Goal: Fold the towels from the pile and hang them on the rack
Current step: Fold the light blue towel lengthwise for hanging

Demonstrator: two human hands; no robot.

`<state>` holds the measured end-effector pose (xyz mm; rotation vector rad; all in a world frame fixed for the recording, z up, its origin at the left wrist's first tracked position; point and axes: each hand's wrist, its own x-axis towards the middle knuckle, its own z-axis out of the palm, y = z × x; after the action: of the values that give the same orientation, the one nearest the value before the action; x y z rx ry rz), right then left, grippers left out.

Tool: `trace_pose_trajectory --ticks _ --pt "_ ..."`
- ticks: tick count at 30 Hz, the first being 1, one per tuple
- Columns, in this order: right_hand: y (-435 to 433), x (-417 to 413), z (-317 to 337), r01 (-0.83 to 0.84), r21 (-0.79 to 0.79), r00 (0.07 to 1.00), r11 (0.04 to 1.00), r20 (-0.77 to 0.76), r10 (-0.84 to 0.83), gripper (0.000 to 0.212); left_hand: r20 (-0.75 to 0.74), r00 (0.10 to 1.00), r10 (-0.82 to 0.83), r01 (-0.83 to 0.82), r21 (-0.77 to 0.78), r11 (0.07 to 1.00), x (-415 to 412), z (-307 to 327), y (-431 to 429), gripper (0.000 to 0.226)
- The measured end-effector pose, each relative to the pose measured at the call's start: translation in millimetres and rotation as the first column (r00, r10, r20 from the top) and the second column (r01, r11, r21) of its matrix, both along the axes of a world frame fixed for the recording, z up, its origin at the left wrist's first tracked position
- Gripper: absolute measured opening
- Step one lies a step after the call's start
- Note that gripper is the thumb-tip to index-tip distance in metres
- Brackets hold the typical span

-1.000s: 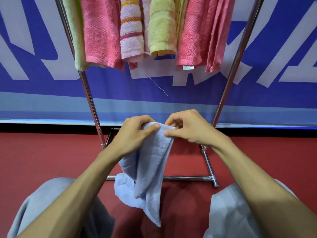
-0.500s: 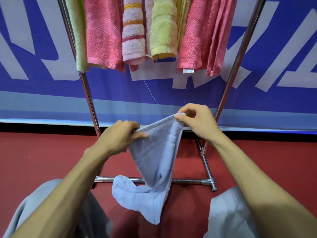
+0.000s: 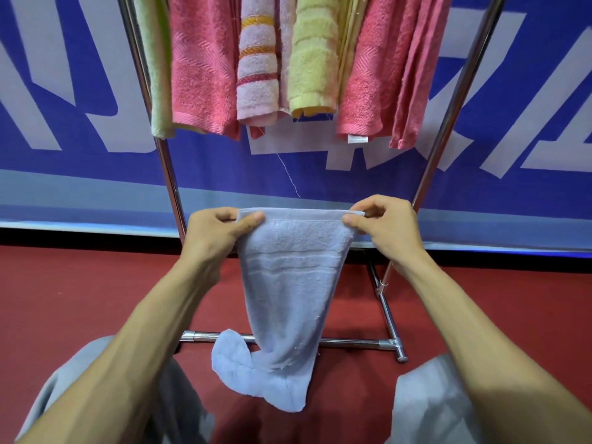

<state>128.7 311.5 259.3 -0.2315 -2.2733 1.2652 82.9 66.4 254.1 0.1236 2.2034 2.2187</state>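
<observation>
A pale blue towel (image 3: 291,283) hangs stretched flat between my hands in front of the metal rack (image 3: 166,174). My left hand (image 3: 217,232) pinches its upper left corner and my right hand (image 3: 387,229) pinches the upper right corner, so the top hem runs level. The towel's lower end curls on the red floor over the rack's bottom bar (image 3: 352,341). Several folded towels hang from the top of the rack: a green towel (image 3: 157,75), a pink towel (image 3: 201,65), a striped towel (image 3: 258,59), a yellow towel (image 3: 315,56) and more pink towels (image 3: 381,68). The pile is out of view.
A blue and white banner (image 3: 80,149) covers the wall behind the rack. Red carpet (image 3: 80,299) lies below. My knees in grey trousers (image 3: 426,405) frame the bottom of the view, on either side of the towel's end.
My hands have moved apart along the towel's top edge, from close together to its two corners, and the bunched towel is now spread flat and taut between them.
</observation>
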Motion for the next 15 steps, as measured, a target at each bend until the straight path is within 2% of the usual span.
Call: trace_pose_trajectory --ticks 3,7,15 --pt "-5 1 -1 0.037 0.081 0.999 0.996 0.029 -0.039 0.009 0.008 1.0 0.015 -0.016 0.058 0.998 0 3 0 0.01" --pt "-9 9 -1 0.058 0.181 0.993 0.982 0.089 -0.075 0.006 -0.101 0.995 0.019 -0.022 -0.027 0.999 5 6 3 0.01" --pt "-7 13 65 0.1 0.23 0.994 0.968 -0.062 -0.088 0.006 -0.369 0.929 -0.035 -0.027 -0.16 0.987 5 66 -2 0.011"
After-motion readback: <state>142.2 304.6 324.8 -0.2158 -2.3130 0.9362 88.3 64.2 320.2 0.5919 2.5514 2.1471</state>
